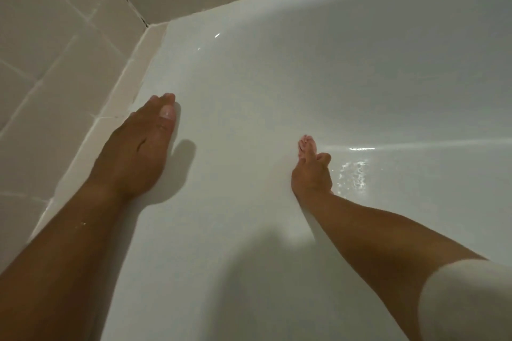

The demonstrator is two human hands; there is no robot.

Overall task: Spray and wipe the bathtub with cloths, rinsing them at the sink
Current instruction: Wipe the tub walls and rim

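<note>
Two bare hands reach into the white bathtub (277, 77). My left hand (141, 147) lies flat, fingers straight, on the tub's surface just beside the tiled wall (55, 36). My right hand (311, 171) touches the wet inner surface, some fingers curled; I cannot tell whether it holds anything. No cloth is in view. To wipe well, I would brace left and overlap strokes toward the glistening droplets (352, 174).
</note>
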